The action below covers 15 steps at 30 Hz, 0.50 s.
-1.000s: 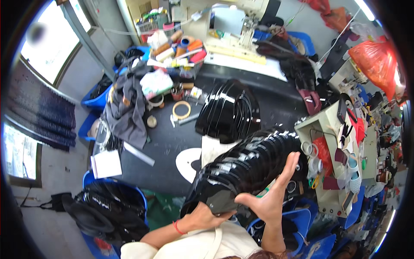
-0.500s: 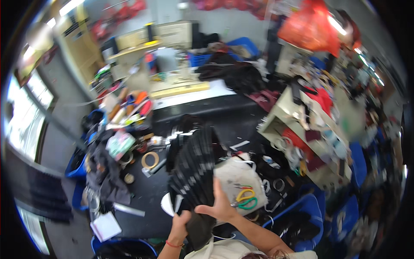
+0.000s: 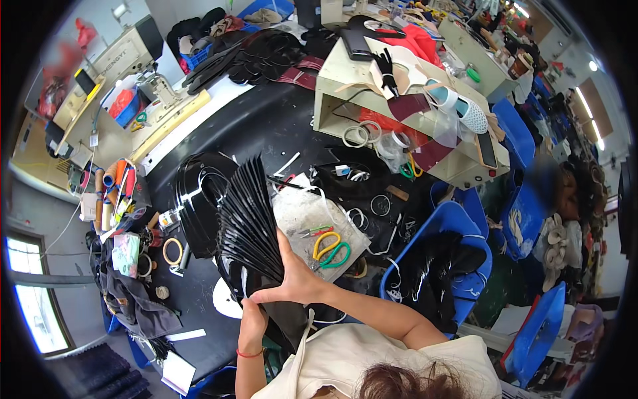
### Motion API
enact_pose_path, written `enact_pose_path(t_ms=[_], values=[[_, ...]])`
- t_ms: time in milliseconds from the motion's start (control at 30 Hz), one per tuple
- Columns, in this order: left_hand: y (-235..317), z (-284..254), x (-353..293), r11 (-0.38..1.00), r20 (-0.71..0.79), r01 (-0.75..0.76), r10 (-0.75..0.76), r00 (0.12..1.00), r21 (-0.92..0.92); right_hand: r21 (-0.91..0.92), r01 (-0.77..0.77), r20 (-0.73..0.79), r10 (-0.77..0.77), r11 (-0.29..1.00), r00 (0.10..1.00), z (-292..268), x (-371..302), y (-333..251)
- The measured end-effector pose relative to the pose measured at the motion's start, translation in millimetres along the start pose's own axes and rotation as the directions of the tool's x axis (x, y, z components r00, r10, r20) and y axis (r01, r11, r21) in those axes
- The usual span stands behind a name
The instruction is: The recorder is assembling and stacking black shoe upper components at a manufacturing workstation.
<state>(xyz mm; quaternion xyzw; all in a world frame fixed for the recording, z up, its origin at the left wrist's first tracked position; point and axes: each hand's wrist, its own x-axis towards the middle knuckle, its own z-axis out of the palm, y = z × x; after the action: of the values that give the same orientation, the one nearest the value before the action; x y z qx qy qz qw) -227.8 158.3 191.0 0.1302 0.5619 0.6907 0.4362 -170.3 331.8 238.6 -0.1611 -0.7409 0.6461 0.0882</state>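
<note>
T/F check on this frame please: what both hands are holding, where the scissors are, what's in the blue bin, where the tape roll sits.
1. Both hands grip one fanned stack of glossy black pieces. True: the left hand is at its base and the right hand is on its right side.
2. The yellow and green scissors are in the right hand. False: they lie on a pale sheet on the black table, just beyond that hand.
3. The blue bin holds black material. True.
4. The tape roll lies right of the stack. False: it lies to its left.
</note>
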Motion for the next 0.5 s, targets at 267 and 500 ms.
enact_pose_path(t_ms=[267,500], values=[[50,99,34,0.965,0.263,-0.175,0.120,0.957,0.195,0.082,0.114,-0.409,-0.071,0.990,0.910,-119,-17,-11],[-8,52,79,0.919,-0.031,-0.057,0.075,0.997,0.391,-0.467,0.054,-0.730,-0.420,0.882,0.539,-285,-75,-82]])
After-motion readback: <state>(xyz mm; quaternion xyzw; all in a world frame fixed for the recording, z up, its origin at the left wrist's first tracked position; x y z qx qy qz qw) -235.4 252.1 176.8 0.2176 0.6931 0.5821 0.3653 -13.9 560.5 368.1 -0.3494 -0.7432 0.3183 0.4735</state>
